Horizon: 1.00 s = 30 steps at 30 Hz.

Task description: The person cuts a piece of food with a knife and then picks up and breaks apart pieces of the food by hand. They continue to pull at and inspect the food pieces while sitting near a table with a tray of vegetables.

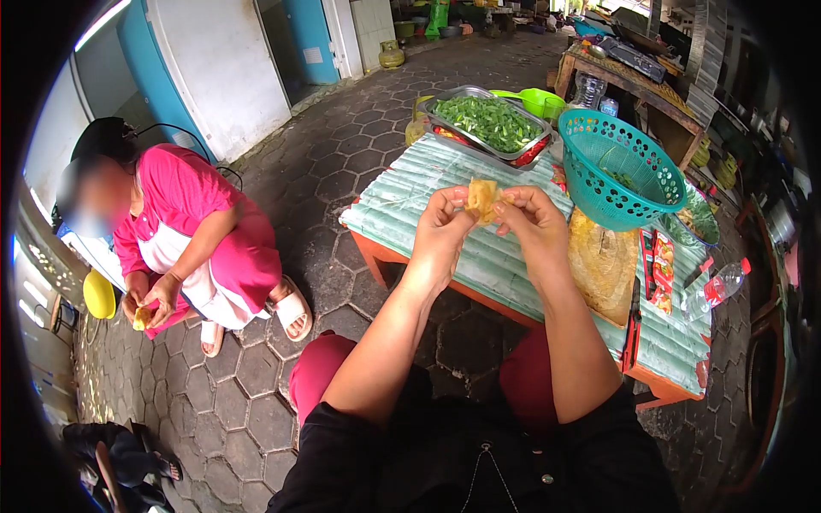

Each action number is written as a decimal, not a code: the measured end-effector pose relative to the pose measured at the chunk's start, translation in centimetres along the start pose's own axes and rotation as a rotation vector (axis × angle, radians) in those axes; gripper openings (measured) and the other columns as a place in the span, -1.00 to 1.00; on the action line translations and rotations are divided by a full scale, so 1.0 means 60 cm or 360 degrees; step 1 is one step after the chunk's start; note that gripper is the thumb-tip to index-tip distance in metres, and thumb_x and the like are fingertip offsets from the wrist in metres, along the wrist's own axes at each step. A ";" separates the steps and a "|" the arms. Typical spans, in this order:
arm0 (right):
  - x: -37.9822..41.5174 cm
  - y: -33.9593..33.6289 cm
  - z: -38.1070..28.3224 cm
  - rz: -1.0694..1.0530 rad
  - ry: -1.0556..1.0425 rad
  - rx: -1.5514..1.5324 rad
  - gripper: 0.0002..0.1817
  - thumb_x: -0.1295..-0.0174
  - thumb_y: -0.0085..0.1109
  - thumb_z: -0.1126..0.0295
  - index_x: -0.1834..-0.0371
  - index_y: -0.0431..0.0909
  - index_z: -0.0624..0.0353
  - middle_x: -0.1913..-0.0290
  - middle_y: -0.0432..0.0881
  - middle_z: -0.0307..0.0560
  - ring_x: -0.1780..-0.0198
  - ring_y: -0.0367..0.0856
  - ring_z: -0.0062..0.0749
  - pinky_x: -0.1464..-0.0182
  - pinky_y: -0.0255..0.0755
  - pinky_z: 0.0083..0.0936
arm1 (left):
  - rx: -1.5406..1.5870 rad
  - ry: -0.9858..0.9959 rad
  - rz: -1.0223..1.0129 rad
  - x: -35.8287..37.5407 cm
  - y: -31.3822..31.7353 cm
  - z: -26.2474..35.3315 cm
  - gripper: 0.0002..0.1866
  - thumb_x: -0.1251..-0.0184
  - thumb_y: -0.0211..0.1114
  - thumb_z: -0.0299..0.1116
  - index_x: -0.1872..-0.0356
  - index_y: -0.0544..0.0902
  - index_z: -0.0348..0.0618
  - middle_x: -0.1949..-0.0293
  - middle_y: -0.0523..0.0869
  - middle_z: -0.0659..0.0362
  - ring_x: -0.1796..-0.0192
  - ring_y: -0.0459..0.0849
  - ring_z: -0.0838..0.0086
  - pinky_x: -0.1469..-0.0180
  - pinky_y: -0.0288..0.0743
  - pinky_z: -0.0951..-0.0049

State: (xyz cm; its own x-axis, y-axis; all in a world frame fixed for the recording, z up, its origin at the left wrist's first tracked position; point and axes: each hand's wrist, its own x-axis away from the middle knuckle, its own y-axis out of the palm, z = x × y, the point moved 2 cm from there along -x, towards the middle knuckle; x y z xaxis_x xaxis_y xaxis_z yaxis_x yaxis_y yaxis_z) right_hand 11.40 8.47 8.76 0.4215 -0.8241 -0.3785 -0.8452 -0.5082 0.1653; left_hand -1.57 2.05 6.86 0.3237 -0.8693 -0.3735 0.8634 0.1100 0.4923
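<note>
Both hands are raised over the near edge of a low table (pixel 385 205) with a green-striped cover. Between them is a golden-yellow piece of food (pixel 483 198) that looks like fried tofu. My left hand (pixel 443 227) pinches its left side with thumb and fingers. On the other side, my right hand (pixel 534 224) grips its right edge with the fingertips closed. Just right of my right hand lies a round-grained wooden chopping board (pixel 601 265). The inside of the piece cannot be made out.
A teal basket (pixel 623 162) holds some greens beside a metal tray (pixel 492 124) of chopped greens. A knife (pixel 632 329), red packets (pixel 660 269) and a plastic bottle (pixel 717 286) lie at right. To the left, a crouching person (pixel 192 222) holds a similar yellow piece (pixel 142 318).
</note>
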 end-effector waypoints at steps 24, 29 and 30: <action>0.008 0.006 -0.018 -0.0004 -0.0146 -0.0041 -0.77 -0.15 0.22 0.64 0.14 0.49 0.21 0.23 0.58 -0.23 0.27 0.54 -0.65 0.21 0.52 -0.64 | 0.0188 -0.0017 0.0157 -0.006 -0.018 -0.011 -0.76 -0.33 0.03 -0.63 0.01 0.43 -0.20 0.02 0.55 0.14 0.00 0.57 0.48 -0.09 0.51 0.43; 0.010 0.014 -0.027 -0.0060 -0.0079 -0.0358 -0.76 -0.16 0.21 0.64 0.14 0.44 0.21 0.23 0.58 -0.20 0.27 0.55 -0.64 0.24 0.53 -0.63 | 0.0316 -0.0046 0.0199 -0.008 -0.028 0.001 -0.78 -0.34 0.05 -0.58 0.01 0.43 -0.22 0.02 0.55 0.11 -0.02 0.57 0.43 -0.11 0.51 0.35; 0.011 0.015 -0.029 -0.0064 -0.0083 -0.0360 -0.76 -0.16 0.21 0.64 0.14 0.44 0.21 0.23 0.58 -0.20 0.27 0.55 -0.64 0.24 0.53 -0.63 | 0.0336 -0.0042 0.0203 -0.008 -0.029 0.006 -0.78 -0.33 0.06 -0.57 0.01 0.43 -0.22 0.02 0.56 0.11 -0.01 0.58 0.41 -0.12 0.50 0.34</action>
State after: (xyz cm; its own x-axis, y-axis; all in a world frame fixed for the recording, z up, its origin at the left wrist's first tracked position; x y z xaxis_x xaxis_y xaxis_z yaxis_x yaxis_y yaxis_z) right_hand 11.49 7.05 10.24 0.4310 -0.7910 -0.4343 -0.7306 -0.5884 0.3466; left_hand -3.36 2.13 6.46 0.4124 -0.8673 -0.2787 0.7154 0.1190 0.6885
